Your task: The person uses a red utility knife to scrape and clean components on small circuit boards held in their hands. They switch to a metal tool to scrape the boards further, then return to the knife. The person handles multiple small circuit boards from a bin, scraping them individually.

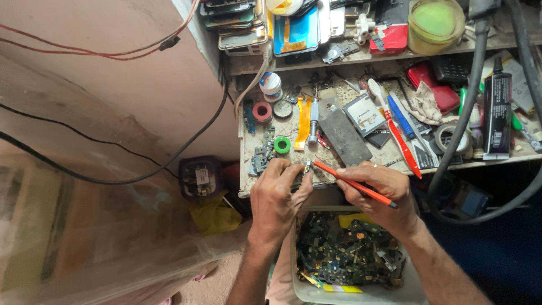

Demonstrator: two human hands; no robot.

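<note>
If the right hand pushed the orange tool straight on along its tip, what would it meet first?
Probably the small circuit part pinched by the left hand: the orange tool in the right hand points up-left at it, though depth is unclear.

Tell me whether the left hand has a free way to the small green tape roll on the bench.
Probably yes. The small green tape roll lies just beyond the left hand, with only small loose parts between them, but the fingers are busy pinching a small component.
</note>
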